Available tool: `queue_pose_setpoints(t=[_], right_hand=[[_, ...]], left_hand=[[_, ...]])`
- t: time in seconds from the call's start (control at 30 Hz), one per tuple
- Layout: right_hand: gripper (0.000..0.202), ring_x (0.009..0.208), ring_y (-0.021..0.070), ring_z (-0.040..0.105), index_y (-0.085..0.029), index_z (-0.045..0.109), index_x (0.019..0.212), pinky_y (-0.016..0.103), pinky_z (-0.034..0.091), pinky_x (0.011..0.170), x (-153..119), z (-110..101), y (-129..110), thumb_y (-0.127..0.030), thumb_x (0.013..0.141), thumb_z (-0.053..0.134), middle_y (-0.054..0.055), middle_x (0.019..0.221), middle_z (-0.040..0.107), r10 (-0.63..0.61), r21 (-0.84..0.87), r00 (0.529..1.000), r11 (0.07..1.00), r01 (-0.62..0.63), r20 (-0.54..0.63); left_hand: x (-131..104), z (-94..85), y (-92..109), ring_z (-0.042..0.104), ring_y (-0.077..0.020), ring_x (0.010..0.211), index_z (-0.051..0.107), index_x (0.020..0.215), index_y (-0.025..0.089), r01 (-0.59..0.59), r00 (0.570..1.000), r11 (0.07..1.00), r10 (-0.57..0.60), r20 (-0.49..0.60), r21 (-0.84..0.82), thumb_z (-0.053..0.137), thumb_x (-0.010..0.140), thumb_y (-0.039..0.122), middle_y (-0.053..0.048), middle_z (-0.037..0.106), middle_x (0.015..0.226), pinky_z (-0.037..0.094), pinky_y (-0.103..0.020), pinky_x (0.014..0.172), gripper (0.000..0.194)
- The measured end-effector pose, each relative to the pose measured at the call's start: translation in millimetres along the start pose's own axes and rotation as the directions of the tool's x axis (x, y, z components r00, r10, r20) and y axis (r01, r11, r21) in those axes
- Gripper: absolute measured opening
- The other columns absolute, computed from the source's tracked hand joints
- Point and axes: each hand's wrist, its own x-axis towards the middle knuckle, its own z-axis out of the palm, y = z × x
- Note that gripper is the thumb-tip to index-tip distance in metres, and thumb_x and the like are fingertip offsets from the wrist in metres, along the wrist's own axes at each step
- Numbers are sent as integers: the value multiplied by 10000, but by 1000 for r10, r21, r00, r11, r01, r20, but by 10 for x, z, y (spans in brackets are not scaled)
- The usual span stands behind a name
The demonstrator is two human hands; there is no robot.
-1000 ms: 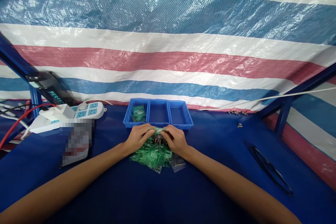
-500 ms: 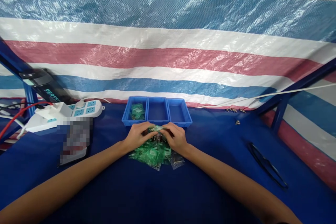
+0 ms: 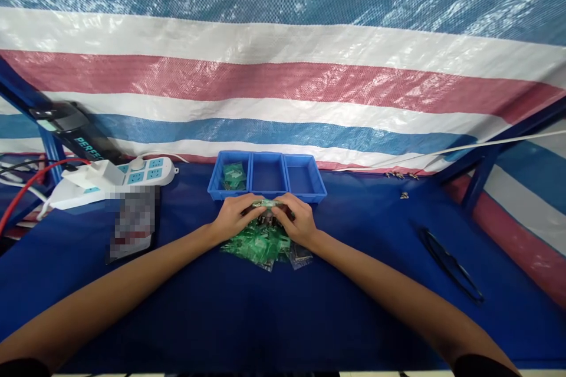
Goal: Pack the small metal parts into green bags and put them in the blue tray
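So right in the middle of the frame both hands are pinched together on one small green packet (image 3: 266,204), left hand (image 3: 233,217) on its left end and right hand (image 3: 299,222) on its right end, fingers closed on it, held just above a loose pile of green packets (image 3: 259,245) lying on the blue tabletop (image 3: 265,318). Directly behind the hands sits a blue three-compartment tray (image 3: 267,175): the left compartment has a few green packets in it, the middle and right ones look bare. So I'd guess the sorting is barely started, with most of the pile still left to go. One clear baggie (image 3: 299,255) with something dark inside sits at the pile's lower right edge. Around that: a white power strip (image 3: 119,177) and a blurred-out flat thing (image 3: 132,222) at centre left, black tweezers (image 3: 451,265) well off to the right, and a few tiny metal bits (image 3: 400,175) near the striped tarp (image 3: 283,76) at the back. Nothing sits between the hands and the tray.
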Motion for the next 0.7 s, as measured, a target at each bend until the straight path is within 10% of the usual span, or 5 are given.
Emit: queue_pose_setpoints(t=[0.7], right_hand=[[90, 577, 120, 516, -181, 557, 947, 245, 435, 551, -19, 11, 6, -237, 920, 491, 20, 732, 565, 5, -30, 1000, 1000, -5, -5]], left_hand=[[-33, 28, -51, 573, -81, 515, 636, 986, 157, 3, 1000, 1000, -3, -19, 18, 548, 887, 346, -20, 685, 736, 452, -166, 533, 231]])
